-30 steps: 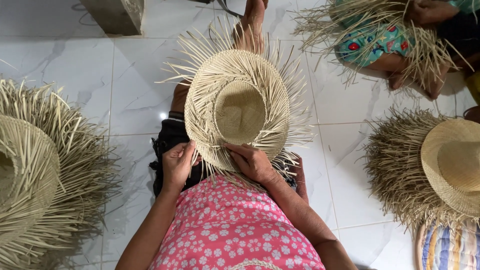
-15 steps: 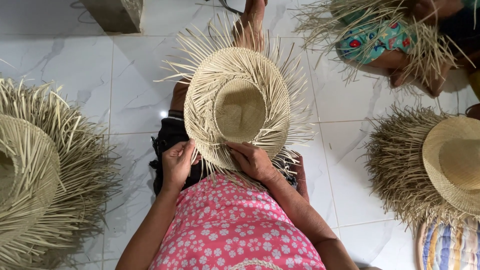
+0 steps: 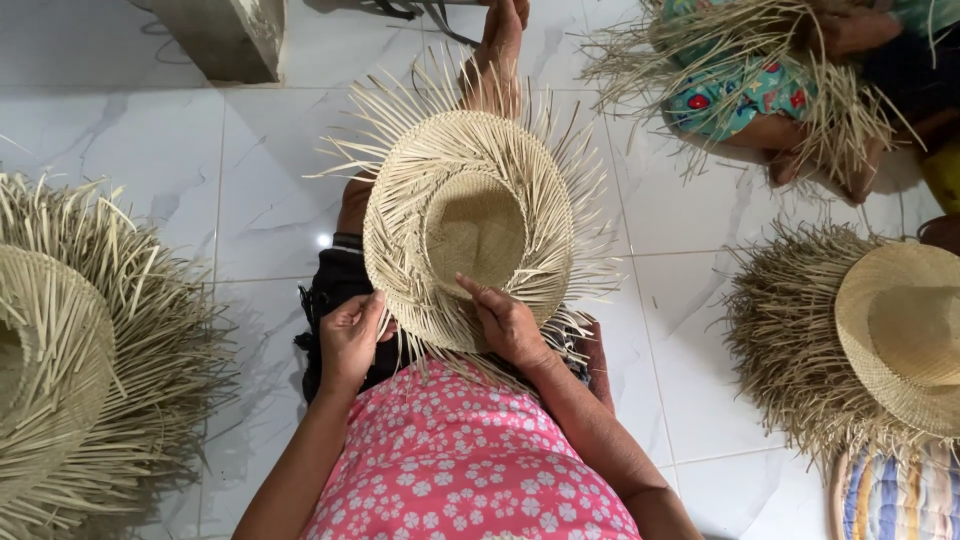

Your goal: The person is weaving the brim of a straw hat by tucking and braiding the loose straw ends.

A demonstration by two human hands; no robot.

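Observation:
A half-woven straw hat (image 3: 470,225) rests on my lap, crown opening up, loose straw ends fanning out all round its brim. My left hand (image 3: 350,338) pinches straw strands at the near left edge of the brim. My right hand (image 3: 505,322) lies on the near brim, fingers pressed on the weave beside the crown. My pink flowered top (image 3: 460,460) fills the bottom of the view, and my bare leg stretches out beyond the hat.
A stack of unfinished straw hats (image 3: 70,350) sits on the white tiled floor at the left. Another straw hat (image 3: 880,340) with a ragged fringe lies at the right. Another person (image 3: 770,80) sits at top right with straw on their lap. A concrete post (image 3: 230,35) stands at top left.
My hands have barely shifted on the near brim; the hat stays where it was.

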